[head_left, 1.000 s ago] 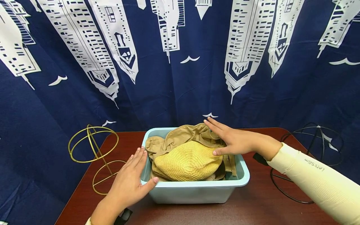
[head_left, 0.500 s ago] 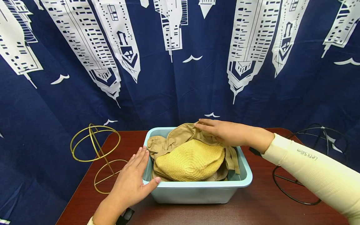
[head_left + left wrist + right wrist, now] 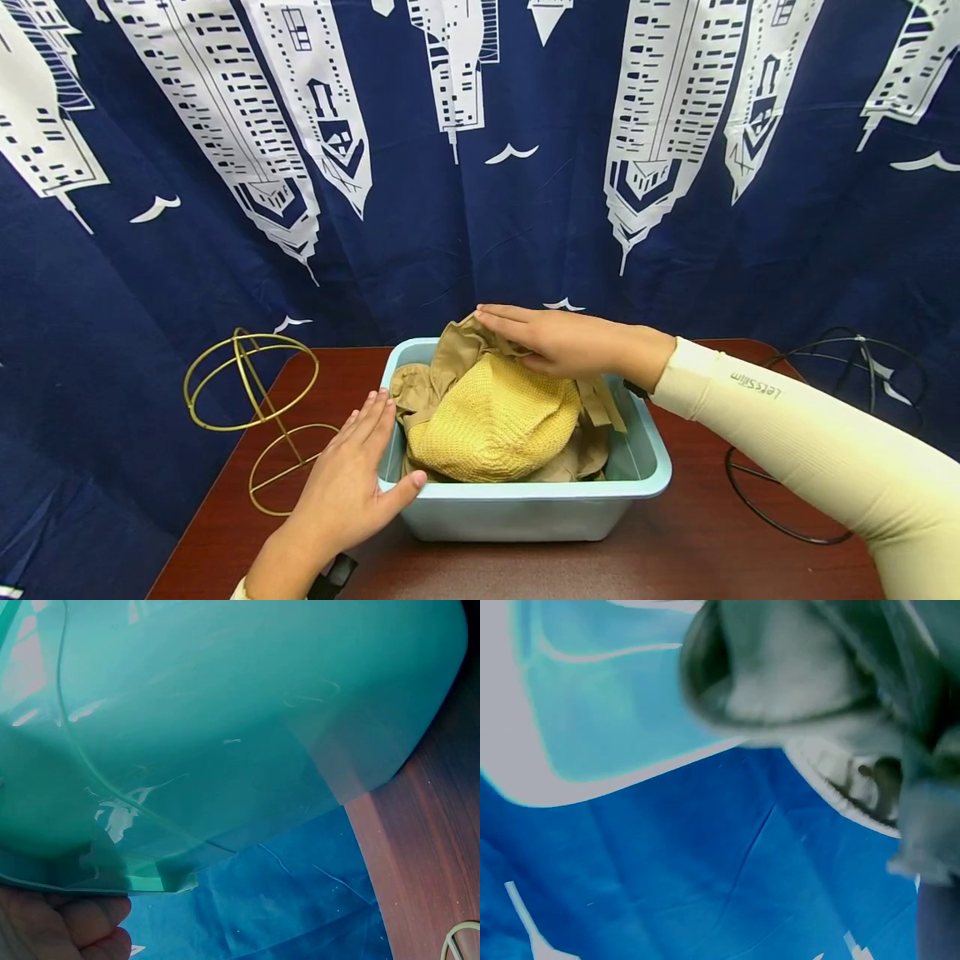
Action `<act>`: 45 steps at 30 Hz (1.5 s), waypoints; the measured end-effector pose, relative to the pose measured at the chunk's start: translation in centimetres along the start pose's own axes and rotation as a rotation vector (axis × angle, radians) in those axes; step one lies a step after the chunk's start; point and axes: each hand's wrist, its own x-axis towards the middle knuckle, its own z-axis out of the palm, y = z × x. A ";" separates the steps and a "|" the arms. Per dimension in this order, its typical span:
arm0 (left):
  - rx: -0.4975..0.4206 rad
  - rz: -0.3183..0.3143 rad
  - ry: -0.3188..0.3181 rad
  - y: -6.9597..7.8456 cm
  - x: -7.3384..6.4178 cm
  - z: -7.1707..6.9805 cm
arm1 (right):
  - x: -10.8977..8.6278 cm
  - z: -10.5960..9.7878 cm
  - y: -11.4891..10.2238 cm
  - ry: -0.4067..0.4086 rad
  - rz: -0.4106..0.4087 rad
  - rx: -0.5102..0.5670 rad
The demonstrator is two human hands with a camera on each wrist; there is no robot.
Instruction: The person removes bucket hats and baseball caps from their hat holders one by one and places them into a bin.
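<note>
A light blue plastic tub (image 3: 525,493) holds a yellow knitted hat (image 3: 491,425) with tan cloth headwear (image 3: 416,385) bunched behind and under it. My left hand (image 3: 347,479) lies along the tub's left front corner, fingers straight against the side and thumb over the front rim. From the right, my right hand (image 3: 566,340) reaches across, its straight fingers pressing the upper edge of the tan cloth, palm over the yellow hat. In the left wrist view the tub wall (image 3: 225,697) fills most of the picture. Blurred folds of the cloth (image 3: 795,675) show in the right wrist view.
A gold wire stand (image 3: 281,429) stands left of the tub on the reddish-brown table (image 3: 675,558). To the right, a black wire stand (image 3: 787,533) is partly hidden behind the right sleeve. A navy curtain (image 3: 525,242) with white buildings hangs behind the table.
My right hand has moved left across the tub, pushing the tan cloth and yellow hat leftward, and more of the tub's right inside shows. The left hand has stayed in place.
</note>
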 end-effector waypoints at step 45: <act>0.023 -0.009 -0.033 -0.1 0.1 -0.1 | 5.8 13.3 -0.2 -0.465 -0.046 -0.079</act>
